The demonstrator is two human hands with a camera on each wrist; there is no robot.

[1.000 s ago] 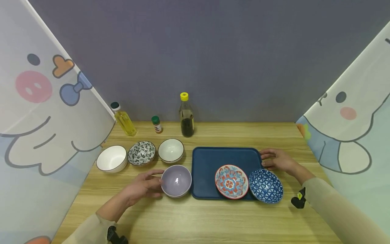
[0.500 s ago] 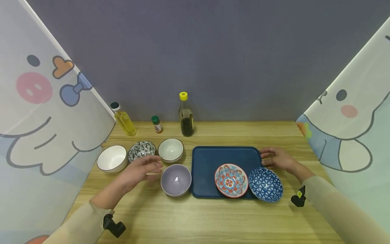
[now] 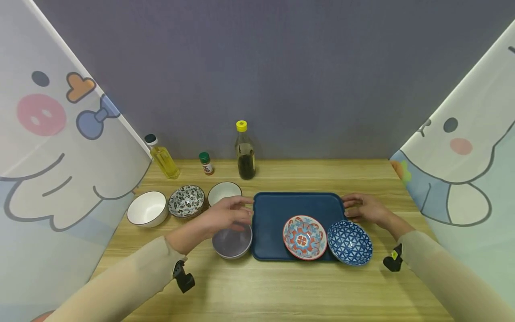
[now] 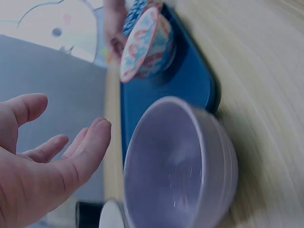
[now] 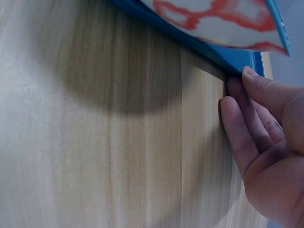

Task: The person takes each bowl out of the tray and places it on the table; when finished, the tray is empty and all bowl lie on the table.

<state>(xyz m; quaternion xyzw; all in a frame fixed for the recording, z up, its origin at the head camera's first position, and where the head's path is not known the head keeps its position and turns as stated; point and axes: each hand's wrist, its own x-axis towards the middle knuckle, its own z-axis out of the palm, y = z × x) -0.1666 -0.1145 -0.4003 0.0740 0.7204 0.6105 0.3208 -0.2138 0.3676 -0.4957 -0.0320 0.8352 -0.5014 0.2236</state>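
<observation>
- Pinching the right rim of the blue tray (image 3: 273,228), the right hand (image 3: 366,209) has one fingertip on top and another just beneath; its forearm slants in from the lower right.
- Reaching in from the lower left, the left hand (image 3: 229,214) hangs above the purple bowl (image 3: 231,243), fingers loosely spread with wide gaps, holding nothing.
- The tray lies right of centre on the wooden table (image 3: 281,290), the purple bowl just beside its left edge.
- Toward the tray's lower right sit a red-patterned bowl (image 3: 305,238) and, beside it, a blue-and-white bowl (image 3: 350,243) jutting past the edge.
- Left of centre, a white bowl (image 3: 224,191) partly covered by the left hand, a floral bowl (image 3: 187,200) and a ribbed bowl (image 3: 147,208) form a row.
- Behind them stand a yellow-capped bottle (image 3: 245,156), a green-lidded jar (image 3: 207,164) and an oil bottle (image 3: 165,161); the jar's label is too small to read.
</observation>
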